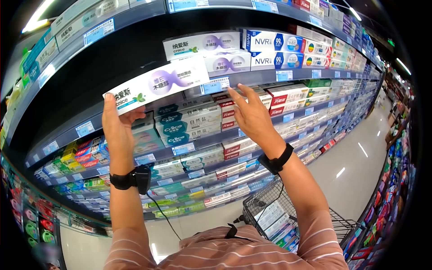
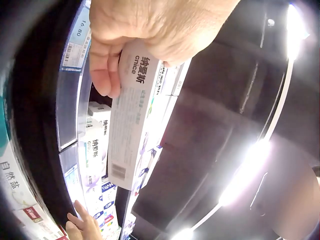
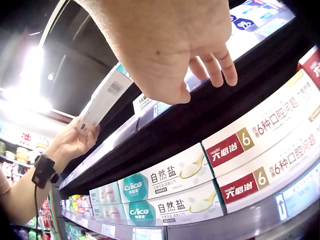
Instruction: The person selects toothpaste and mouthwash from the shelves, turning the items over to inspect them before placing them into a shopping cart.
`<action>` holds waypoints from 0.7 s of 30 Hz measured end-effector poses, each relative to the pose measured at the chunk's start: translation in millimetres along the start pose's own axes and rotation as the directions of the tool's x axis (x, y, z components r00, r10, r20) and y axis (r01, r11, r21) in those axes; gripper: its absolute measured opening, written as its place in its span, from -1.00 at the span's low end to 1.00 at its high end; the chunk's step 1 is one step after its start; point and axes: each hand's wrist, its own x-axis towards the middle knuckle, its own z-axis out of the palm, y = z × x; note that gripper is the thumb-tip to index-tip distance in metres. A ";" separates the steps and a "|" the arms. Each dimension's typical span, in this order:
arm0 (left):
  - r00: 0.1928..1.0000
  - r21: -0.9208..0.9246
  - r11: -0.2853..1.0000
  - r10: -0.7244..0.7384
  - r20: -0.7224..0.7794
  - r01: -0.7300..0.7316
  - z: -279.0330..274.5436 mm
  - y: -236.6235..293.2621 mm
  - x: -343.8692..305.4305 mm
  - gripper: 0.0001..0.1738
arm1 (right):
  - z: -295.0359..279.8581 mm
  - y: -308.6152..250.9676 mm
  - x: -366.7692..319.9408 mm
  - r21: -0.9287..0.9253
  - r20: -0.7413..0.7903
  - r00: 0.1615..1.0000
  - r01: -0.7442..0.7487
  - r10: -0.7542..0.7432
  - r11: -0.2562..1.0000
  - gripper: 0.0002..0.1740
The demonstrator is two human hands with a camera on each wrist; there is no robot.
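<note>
My left hand (image 1: 119, 128) grips the left end of a long white toothpaste box (image 1: 155, 84) with a purple ribbon design and green leaf. The box tilts up to the right, in front of the upper shelf. Its pale back, with a barcode, faces the left wrist view. Two similar toothpaste boxes (image 1: 202, 44) are stacked on the shelf just behind its right end. My right hand (image 1: 254, 114) has nothing in it; its fingers are spread and loosely bent. Those fingertips are right by a blue price tag (image 1: 215, 85) on the shelf edge.
Blue-and-white toothpaste boxes (image 1: 270, 41) stand farther right on the same shelf. Teal-and-white boxes (image 1: 189, 122) fill the shelf below. A wire shopping cart (image 1: 249, 211) holding several boxes is beneath my right arm. Beyond it, the aisle floor (image 1: 355, 148) runs to the right.
</note>
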 end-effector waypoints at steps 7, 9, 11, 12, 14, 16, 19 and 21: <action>0.997 -0.056 0.998 -0.046 -0.054 0.043 -4.0 0.3 -23.2 -0.43 | -9.3 -14.9 -3.2 0.172 -0.014 0.997 -0.076 0.080 0.982 -0.43; 0.996 -0.054 0.996 -0.073 -0.043 0.071 -5.7 -3.0 -35.4 -0.45 | -10.5 -16.7 -4.5 0.162 0.032 0.995 -0.099 0.095 0.982 -0.43; 0.992 -0.062 0.991 -0.119 -0.042 0.117 -3.4 -5.3 -48.4 -0.47 | -12.2 -19.2 -5.7 0.152 0.063 0.991 -0.127 0.118 0.980 -0.43; 0.988 -0.075 0.987 -0.149 -0.049 0.145 -1.8 -6.7 -54.8 -0.47 | -12.9 -20.1 -6.7 0.231 0.098 0.980 -0.189 0.171 0.954 -0.44; 0.978 -0.084 0.978 -0.198 -0.062 0.193 -1.8 -11.2 -65.9 -0.46 | -14.1 -21.8 -8.4 0.375 0.178 0.950 -0.307 0.257 0.875 -0.44; 0.971 -0.092 0.968 -0.237 -0.032 0.234 -5.5 -18.7 -73.5 -0.45 | -14.3 -26.2 -11.1 0.550 0.233 0.934 -0.358 0.272 0.755 -0.41; 0.961 -0.085 0.960 -0.272 -0.049 0.268 -7.3 -25.2 -81.1 -0.44 | -19.5 -39.2 -15.9 0.682 0.324 0.906 -0.423 0.273 0.597 -0.36; 0.955 -0.098 0.953 -0.292 -0.058 0.286 -6.7 -27.5 -85.6 -0.44 | -17.8 -37.1 -14.6 0.561 0.228 0.947 -0.318 0.226 0.764 -0.33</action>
